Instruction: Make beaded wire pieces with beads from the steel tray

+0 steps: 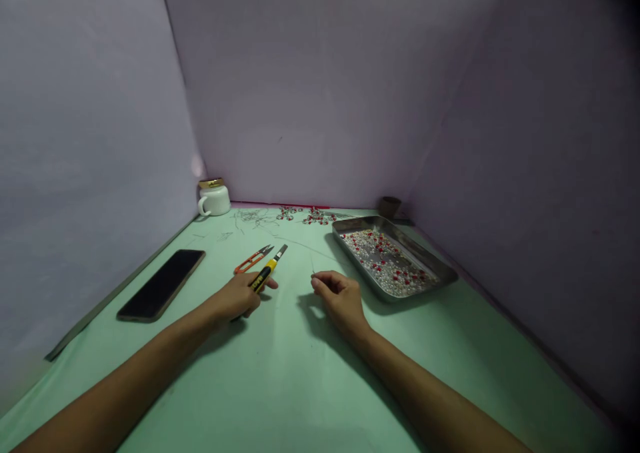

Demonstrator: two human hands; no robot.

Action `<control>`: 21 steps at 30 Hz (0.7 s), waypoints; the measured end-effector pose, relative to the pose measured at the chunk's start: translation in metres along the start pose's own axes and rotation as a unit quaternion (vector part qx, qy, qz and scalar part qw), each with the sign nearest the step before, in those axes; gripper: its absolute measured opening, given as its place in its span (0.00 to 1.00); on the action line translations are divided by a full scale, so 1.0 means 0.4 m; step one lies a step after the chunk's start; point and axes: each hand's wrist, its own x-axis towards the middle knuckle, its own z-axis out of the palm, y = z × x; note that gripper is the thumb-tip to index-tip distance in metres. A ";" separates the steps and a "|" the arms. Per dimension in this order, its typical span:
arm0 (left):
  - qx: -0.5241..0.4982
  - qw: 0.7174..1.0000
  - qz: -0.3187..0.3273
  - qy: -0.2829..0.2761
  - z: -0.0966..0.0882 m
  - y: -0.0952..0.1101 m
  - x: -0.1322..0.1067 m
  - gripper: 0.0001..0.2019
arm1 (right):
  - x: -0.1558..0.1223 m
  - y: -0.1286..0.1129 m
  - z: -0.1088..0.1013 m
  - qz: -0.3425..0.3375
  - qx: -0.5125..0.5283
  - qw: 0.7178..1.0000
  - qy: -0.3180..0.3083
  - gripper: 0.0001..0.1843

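My left hand (241, 296) is closed around a yellow and black utility knife (263, 276), whose blade end points up and to the right. Just beyond that hand lie orange thread snips (253, 260) on the green cloth. My right hand (343, 300) pinches a thin wire (313, 264) between thumb and fingertips; the wire stands up from the pinch and its far end is hard to make out. To the right of this hand sits a metal tray (367, 276) holding many small white and red beads (400, 273).
A dark phone (163, 285) lies at the left. Behind it stand a white mug with a gold lid (215, 198), loose wire pieces (255, 218) and red-and-clear beaded pieces (319, 216). A small dark pot (389, 206) is at the back right. Pale walls (300, 93) enclose the table.
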 end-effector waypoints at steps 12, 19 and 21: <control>-0.008 0.991 0.045 -0.128 0.007 0.069 -0.079 0.29 | -0.009 -0.006 -0.005 -0.098 -0.086 0.991 -0.005 0.07; 0.003 0.987 0.078 -0.142 0.013 0.074 -0.085 0.28 | -0.009 -0.019 -0.008 -0.102 -0.087 0.991 -0.007 0.06; -0.002 0.988 0.079 -0.129 0.017 0.069 -0.087 0.26 | -0.007 -0.019 -0.009 -0.105 -0.090 0.990 -0.002 0.06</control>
